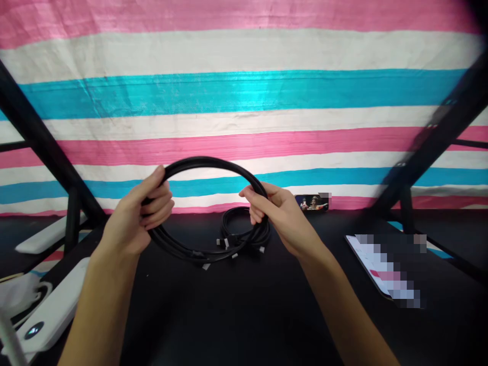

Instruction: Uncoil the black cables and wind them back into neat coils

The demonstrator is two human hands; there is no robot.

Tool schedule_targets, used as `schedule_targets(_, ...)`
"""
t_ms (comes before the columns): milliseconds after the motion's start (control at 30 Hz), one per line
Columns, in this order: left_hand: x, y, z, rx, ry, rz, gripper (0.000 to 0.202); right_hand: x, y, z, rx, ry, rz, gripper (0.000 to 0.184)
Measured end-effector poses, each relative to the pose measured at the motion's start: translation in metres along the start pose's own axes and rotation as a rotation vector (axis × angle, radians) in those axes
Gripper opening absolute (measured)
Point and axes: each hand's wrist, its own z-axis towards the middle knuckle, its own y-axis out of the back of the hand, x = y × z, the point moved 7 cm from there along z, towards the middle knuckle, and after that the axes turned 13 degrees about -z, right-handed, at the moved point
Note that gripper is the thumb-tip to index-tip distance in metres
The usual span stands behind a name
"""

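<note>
A black coiled cable (206, 162) is held up over the black desk (221, 315), stretched between both hands as an open ring. The left hand (131, 209) is clamped on its left side, with the thumb along the top and the other fingers curled around the strands. The right hand (280, 204) pinches the right side, thumb and fingers together on the bundle. Neither hand is nearer to it, as both are in contact at opposite ends.

The ring's long axis runs left to right, from one grip to the other; its open face is turned towards the wearer, with the upper arc standing against the striped sheet (244, 91) behind the desk's far edge. No end of this cable can be made out clearly, so it points no particular way.

Just beyond the ring's lower right curve, nearer the right hand, a second black cable coil (222, 221) lies near the desk's far edge, with a USB plug (226, 243) at its near side. Whether the held ring's lower arc touches that coil or only passes in front of it is hard to tell from this angle.
</note>
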Motion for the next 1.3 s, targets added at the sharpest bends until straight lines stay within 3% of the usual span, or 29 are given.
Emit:
schedule_targets(200, 0.003, 0.002, 0.002, -0.14, -0.003, -0.359, 0.05, -0.007, -0.022, -0.003, 0.039, -0.155, 0.424, 0.034)
schedule_targets(333, 0.015, -0.005, 0.001, -0.198, -0.015, -0.434, 0.052, -0.011, -0.023, -0.006, -0.089, -0.185, 0.596, 0.047)
schedule_targets(533, 0.033, -0.02, -0.001, -0.207, -0.062, -0.422, 0.053, -0.012, -0.007, -0.007, -0.235, -0.164, 0.602, 0.05)
schedule_targets(833, 0.039, -0.021, 0.0, -0.165, -0.044, -0.315, 0.057, -0.014, -0.004, -0.006, -0.244, -0.189, 0.573, 0.051)
schedule_targets(967, 0.042, -0.029, -0.001, -0.125, -0.009, -0.417, 0.058, -0.016, -0.001, -0.006, -0.3, -0.22, 0.612, 0.049)
schedule_targets(1100, 0.059, -0.041, -0.006, -0.102, 0.018, -0.506, 0.056, -0.019, 0.003, -0.007, -0.381, -0.23, 0.692, 0.047)
schedule_targets(1300, 0.079, -0.048, -0.008, -0.117, 0.038, -0.531, 0.054, -0.026, 0.001, -0.006, -0.36, -0.216, 0.725, 0.048)
